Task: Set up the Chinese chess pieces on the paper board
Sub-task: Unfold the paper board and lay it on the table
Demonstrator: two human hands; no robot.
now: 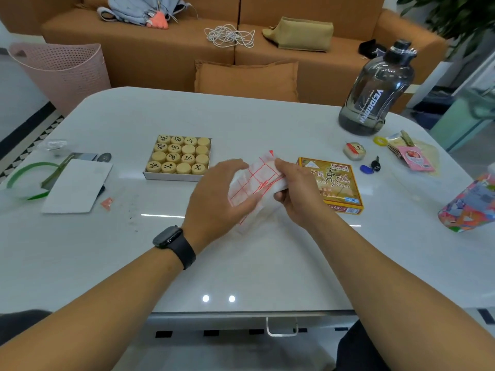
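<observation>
1. Unfolding is the step in hand, judged from the head view: the paper board (255, 183) is held folded above the table (267, 263), between the tray and the box lid (334, 183).
2. Grip state: the left hand (214, 194) and right hand (294, 188) each pinch an edge of the board, fingers curled round it.
3. Chess pieces (179, 155) sit packed in their tray (171, 176), well left of the hands, untouched.
4. Next move calls for spreading the board flat on the bare table before lifting any piece.

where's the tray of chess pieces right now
In the head view, the tray of chess pieces sits left of centre on the table, just beyond the left hand.
</observation>
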